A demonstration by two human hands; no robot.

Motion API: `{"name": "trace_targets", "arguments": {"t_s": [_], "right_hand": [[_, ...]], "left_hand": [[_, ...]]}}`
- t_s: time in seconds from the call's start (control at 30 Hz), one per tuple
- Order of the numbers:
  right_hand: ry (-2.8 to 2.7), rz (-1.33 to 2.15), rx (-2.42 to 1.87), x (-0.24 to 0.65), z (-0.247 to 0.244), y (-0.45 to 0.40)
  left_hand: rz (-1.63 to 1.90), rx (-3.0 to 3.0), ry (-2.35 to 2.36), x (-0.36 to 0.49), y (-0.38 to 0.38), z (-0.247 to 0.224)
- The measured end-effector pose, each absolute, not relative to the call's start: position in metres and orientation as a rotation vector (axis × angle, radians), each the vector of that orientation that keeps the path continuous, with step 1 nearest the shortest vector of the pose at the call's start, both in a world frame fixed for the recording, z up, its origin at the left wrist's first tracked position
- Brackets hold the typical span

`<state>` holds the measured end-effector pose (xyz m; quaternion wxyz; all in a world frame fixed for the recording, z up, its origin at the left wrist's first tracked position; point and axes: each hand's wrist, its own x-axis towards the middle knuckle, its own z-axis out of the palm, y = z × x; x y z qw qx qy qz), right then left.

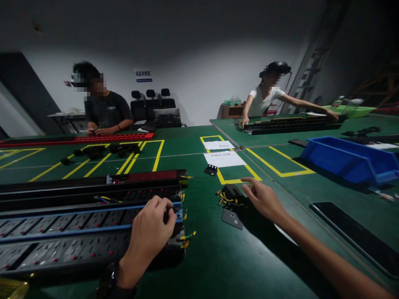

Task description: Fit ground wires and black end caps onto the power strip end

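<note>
My left hand [152,228] lies over the end of a blue-edged power strip [71,222]. Its fingers are curled in, and what may be between them is hidden. To the front of it lies another black power strip [75,251] with red switches. Short yellow and green wires [188,236] stick out of the strip ends. My right hand [263,197] is open, its index finger stretched left above a dark heap with yellow-tipped wires [227,198]; whether it touches the heap I cannot tell. Just in front of that heap is a flat dark plate [232,218].
A small black bracket [211,169] sits by paper labels [225,159]. Rightward are a blue bin [349,160] and a dark phone-like slab [355,236]. Across the table, one person [107,110] works at a red rail [124,138], another [268,99] at long black strips [289,125].
</note>
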<state>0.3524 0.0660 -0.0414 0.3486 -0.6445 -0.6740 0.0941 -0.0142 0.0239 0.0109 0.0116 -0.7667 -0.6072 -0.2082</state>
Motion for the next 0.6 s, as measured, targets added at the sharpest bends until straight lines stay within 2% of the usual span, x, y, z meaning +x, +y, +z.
{"name": "trace_targets", "arguments": {"t_s": [0.37, 0.47, 0.6], "right_hand": [[-1.739, 0.338, -1.641, 0.339, -0.035, 0.059], [-1.528, 0.596, -1.540, 0.336, -0.032, 0.062], [-0.914, 1.068, -1.331, 0.337, -0.032, 0.068]], "left_hand": [[-0.584, -2.368, -1.915, -0.015, 0.026, 0.011], [-0.542, -2.363, -1.929, -0.015, 0.025, 0.011], [-0.521, -2.364, -1.931, -0.015, 0.026, 0.011]]}}
